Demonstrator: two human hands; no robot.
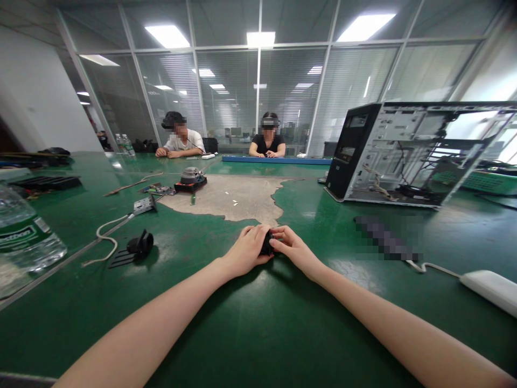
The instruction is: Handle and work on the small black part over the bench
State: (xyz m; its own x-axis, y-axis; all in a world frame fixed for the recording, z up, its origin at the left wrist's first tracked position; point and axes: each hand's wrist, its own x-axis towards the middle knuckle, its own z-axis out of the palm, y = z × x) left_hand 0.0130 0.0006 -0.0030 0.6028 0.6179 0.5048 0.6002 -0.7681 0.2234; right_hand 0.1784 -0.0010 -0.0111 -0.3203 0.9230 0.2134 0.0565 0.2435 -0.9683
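Note:
Between my two hands, over the green tabletop (258, 334), is a small black part (266, 245), mostly covered by fingers, so its exact kind cannot be made out. My left hand (247, 249) wraps over it from the left with closed fingers. From the other side my right hand (297, 249) grips its right edge with thumb and fingertips. Off to the left of my left hand lies another black plastic piece (141, 245) with a round end and thin prongs. Beyond my hands the tabletop covering is torn, baring a pale patch (242, 188).
An opened computer case (351, 156) stands at right, near a blurred dark phone-like object (383, 237) and a white power strip (490, 288). At left are a water bottle (28, 231), a metal bracket (144, 205), and a heatsink fan (191, 178). Two people sit across the table.

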